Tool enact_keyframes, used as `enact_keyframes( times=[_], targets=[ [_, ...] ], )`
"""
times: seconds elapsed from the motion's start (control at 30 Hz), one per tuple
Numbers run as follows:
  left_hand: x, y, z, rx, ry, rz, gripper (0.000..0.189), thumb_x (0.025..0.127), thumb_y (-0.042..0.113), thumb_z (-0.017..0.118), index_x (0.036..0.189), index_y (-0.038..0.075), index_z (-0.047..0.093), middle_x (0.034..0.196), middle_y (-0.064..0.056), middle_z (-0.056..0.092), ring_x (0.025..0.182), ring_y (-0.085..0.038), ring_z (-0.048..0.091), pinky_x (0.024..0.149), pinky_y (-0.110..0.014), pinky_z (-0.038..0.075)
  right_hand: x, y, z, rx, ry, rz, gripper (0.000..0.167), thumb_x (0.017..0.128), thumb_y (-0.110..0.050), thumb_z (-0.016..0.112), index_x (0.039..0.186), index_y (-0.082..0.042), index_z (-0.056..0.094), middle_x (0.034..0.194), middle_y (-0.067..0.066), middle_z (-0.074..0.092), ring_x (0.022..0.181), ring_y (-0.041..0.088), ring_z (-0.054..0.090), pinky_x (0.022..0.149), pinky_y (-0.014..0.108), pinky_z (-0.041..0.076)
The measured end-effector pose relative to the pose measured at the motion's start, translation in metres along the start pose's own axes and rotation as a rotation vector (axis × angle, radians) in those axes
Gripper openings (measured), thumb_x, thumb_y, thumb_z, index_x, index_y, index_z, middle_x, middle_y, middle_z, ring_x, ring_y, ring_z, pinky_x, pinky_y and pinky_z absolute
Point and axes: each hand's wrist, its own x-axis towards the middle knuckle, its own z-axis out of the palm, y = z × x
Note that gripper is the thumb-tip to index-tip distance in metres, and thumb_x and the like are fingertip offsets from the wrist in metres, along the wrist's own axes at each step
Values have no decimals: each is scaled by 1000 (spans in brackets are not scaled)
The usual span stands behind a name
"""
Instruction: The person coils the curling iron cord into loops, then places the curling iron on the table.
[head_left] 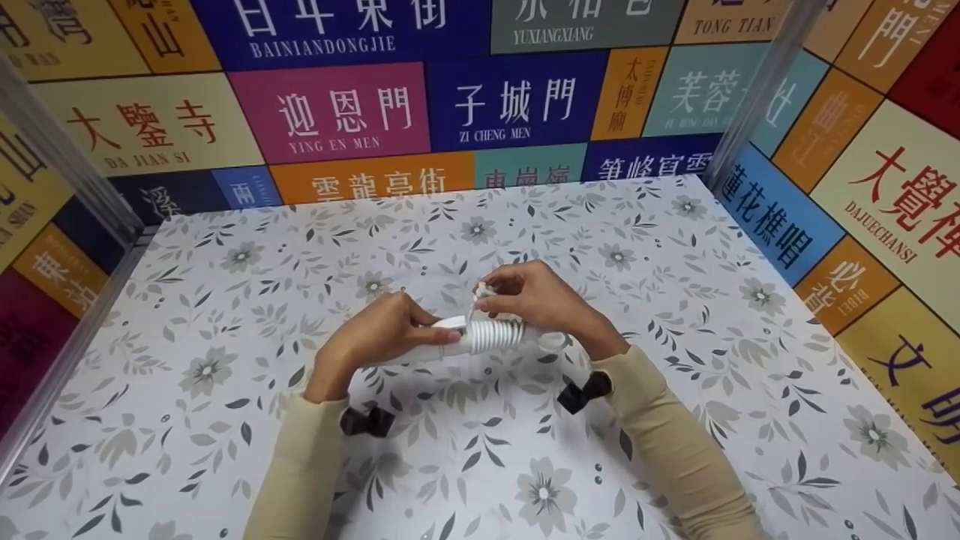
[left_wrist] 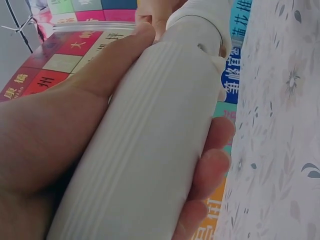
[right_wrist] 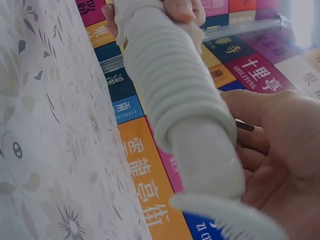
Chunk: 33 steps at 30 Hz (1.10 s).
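Observation:
My left hand (head_left: 379, 326) grips the thick, ribbed handle of a white handheld appliance (left_wrist: 140, 130), thumb along one side and fingers round the other. White cord (head_left: 496, 335) is wound in several close turns round its narrower part, and the coil (right_wrist: 175, 80) fills the middle of the right wrist view. Above the coil my right hand (head_left: 536, 296) pinches a loose length of the cord between thumb and fingers. A small dark piece (right_wrist: 245, 125) shows by the right fingers. The far end carries a rounded, toothed head (right_wrist: 230, 215). The appliance is held nearly level above the table.
A table (head_left: 480, 450) with a white cloth of grey flowers and leaves lies beneath the hands. Panels (head_left: 330, 112) of coloured blocks with Chinese lettering stand behind and at both sides. Dark wrist mounts (head_left: 367, 421) sit at the cuffs of the beige sleeves (head_left: 675, 450).

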Motion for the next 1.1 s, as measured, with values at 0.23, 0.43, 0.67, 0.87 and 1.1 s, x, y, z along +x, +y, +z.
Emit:
enact_keyframes(
  times=[0.23, 0.43, 0.67, 0.87, 1.1],
  targets=[
    [0, 1, -1, 67, -14, 41, 41, 100, 49, 55, 78, 17, 68, 60, 6, 46, 53, -10, 41, 54, -27, 36, -7, -15, 7, -74, 157, -42, 30, 88, -25, 78, 112, -8, 75, 96, 7, 75, 86, 15, 69, 80, 30, 55],
    [-1, -1, -4, 23, 20, 23, 39, 103, 43, 50, 90, 14, 72, 68, 1, 55, 59, -14, 49, 59, -31, 42, -11, -27, 13, -167, 214, -147, 24, 89, -23, 78, 110, -10, 77, 91, 4, 76, 79, 15, 68, 71, 27, 54],
    [0, -5, -3, 34, 68, 13, 38, 103, 38, 49, 81, 13, 68, 64, 3, 49, 56, -13, 44, 57, -30, 39, -12, -29, 20, -252, 208, -282, 23, 89, -14, 76, 111, -6, 76, 105, 7, 77, 92, 19, 72, 84, 31, 57],
    [2, -3, -4, 27, 98, -8, 37, 103, 37, 48, 85, 12, 70, 73, -2, 59, 63, -16, 52, 63, -30, 43, -14, -28, 22, -383, 279, -392, 22, 88, -17, 77, 109, -12, 78, 91, 3, 76, 75, 16, 64, 86, 41, 43],
    [5, 0, -4, 44, 122, -49, 37, 102, 38, 50, 91, 12, 74, 78, -4, 64, 66, -17, 55, 64, -31, 44, -13, -24, 24, -419, 322, -505, 22, 87, -13, 79, 108, -10, 79, 94, 7, 76, 80, 20, 68, 88, 44, 44]
  ],
)
